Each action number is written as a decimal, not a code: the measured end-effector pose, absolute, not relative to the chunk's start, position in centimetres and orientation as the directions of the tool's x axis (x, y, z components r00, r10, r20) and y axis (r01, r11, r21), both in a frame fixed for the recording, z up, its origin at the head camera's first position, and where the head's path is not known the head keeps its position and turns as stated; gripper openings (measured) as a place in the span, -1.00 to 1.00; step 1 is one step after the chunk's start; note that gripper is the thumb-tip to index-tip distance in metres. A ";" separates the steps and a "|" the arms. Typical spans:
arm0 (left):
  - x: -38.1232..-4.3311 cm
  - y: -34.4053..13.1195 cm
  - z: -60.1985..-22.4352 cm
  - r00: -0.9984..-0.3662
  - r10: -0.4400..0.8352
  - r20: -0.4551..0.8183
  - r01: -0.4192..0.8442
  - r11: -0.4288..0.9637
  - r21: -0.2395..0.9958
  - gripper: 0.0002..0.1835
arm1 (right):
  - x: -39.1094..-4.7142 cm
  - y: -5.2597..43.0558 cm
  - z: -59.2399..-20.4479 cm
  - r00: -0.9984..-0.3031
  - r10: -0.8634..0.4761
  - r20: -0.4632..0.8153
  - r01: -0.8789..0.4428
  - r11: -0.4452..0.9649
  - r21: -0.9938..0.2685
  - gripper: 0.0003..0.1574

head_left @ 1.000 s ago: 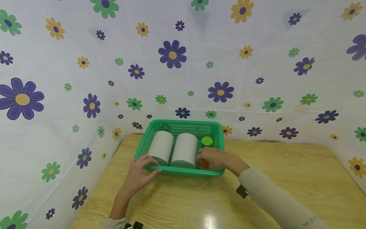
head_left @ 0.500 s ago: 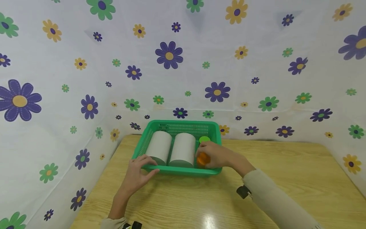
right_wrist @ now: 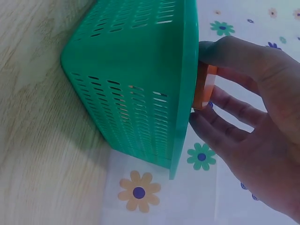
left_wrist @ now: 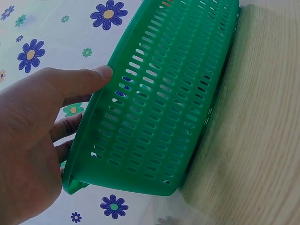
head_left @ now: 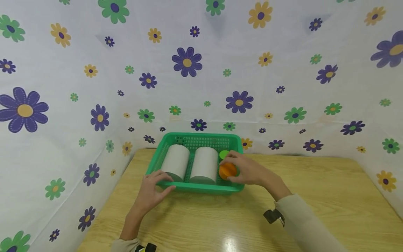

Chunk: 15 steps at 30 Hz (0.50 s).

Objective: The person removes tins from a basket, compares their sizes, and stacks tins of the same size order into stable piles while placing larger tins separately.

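A green plastic basket [head_left: 201, 189] with slotted walls stands on the wooden table. My left hand [head_left: 150, 192] grips its near rim towards the left corner, thumb outside and fingers over the inside. Two white cylinders [head_left: 176, 161] lie side by side in the basket, the right cylinder [head_left: 205, 163] nearer its middle. At the right end, my right hand [head_left: 247, 169] holds an orange object [head_left: 227, 171], round from above, between thumb and fingers. In the right wrist view that orange piece [right_wrist: 205, 86] shows flat sides just above the rim. A bright green round top [head_left: 224, 154] peeks out behind the right hand.
Behind the basket hangs a white cloth [head_left: 214, 87] printed with purple, green and yellow flowers, and it also covers the left side. The wooden table [head_left: 308, 196] stretches to the right and in front of the basket.
My right hand has drawn up and slightly right with the orange object, which shows more fully now. The right white cylinder has shifted a little right. My left hand keeps its place on the rim.
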State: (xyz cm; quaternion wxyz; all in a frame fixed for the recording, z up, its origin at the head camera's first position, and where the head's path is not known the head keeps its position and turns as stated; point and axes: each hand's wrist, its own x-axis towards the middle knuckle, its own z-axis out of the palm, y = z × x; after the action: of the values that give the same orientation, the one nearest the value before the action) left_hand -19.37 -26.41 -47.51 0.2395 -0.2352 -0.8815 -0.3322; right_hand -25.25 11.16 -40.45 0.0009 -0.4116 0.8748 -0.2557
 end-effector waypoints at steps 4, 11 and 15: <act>-19.3 -26.5 -47.6 -0.772 0.253 0.584 0.574 0.672 0.468 -0.75 | -24.9 11.7 -40.7 -0.658 -0.705 0.266 -0.729 0.507 -0.460 -0.46; -19.4 -26.6 -47.7 -0.771 0.255 0.584 0.576 0.670 0.468 -0.74 | -24.3 12.6 -40.8 -0.678 -0.650 0.342 -0.722 0.501 -0.478 -0.47; -19.3 -26.5 -47.5 -0.770 0.255 0.584 0.577 0.669 0.469 -0.74 | -24.1 13.1 -40.8 -0.690 -0.624 0.366 -0.711 0.493 -0.501 -0.44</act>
State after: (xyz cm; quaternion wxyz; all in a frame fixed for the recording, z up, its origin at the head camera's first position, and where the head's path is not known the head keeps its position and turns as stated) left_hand -19.32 -26.52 -47.53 0.2429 -0.2363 -0.8805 -0.3315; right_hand -24.11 13.09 -40.79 -0.0679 -0.3876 0.8614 -0.3211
